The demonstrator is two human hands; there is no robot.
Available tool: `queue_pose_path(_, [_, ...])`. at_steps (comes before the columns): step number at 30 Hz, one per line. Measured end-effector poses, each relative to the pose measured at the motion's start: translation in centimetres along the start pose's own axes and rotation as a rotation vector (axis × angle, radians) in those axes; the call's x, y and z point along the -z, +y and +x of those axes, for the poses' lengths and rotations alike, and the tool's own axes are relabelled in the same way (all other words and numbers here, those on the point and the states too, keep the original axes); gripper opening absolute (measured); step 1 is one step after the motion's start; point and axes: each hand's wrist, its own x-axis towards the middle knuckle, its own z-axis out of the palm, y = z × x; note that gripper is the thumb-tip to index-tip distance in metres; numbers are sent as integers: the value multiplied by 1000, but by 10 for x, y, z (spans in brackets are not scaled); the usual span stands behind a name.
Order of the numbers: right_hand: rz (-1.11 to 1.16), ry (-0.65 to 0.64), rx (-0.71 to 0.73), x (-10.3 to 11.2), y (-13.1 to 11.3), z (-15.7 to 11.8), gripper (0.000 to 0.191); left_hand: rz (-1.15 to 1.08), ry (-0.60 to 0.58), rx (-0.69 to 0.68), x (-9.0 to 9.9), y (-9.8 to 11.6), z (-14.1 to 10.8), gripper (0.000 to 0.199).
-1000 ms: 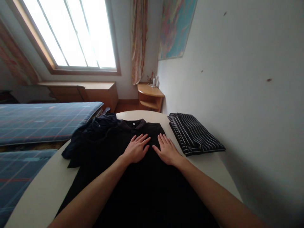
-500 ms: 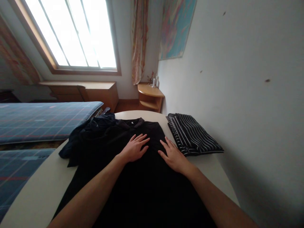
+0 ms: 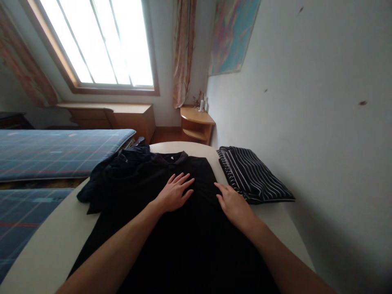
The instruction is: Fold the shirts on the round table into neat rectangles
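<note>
A black collared shirt (image 3: 190,241) is spread over a pale table, its collar at the far end and its lower part running toward me. My left hand (image 3: 176,194) lies flat on the chest area with fingers spread, holding nothing. At the shirt's right edge is my right hand (image 3: 234,204), its index finger and thumb apart and touching or just above the cloth. The other fingers of that hand are mostly hidden, bent beneath it. Just beyond it rests a folded black-and-white striped garment (image 3: 257,173).
Dark crumpled clothing (image 3: 122,163) lies at the table's far left, against the shirt. The pale rounded table (image 3: 58,237) stands close to the white wall (image 3: 321,134) on the right. Plaid mattresses (image 3: 61,151) are to the left. A corner shelf (image 3: 197,116) stands beyond.
My right hand has shifted right to the shirt's edge, and its fingers have bent and drawn together. My left hand stays flat in about the same place. The view has turned slightly left.
</note>
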Motion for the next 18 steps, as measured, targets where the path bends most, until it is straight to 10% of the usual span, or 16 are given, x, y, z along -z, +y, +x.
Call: queue_pose_path(18, [79,-45,-44,28,9,-4,35,-142,124,-223,4,7,2,34])
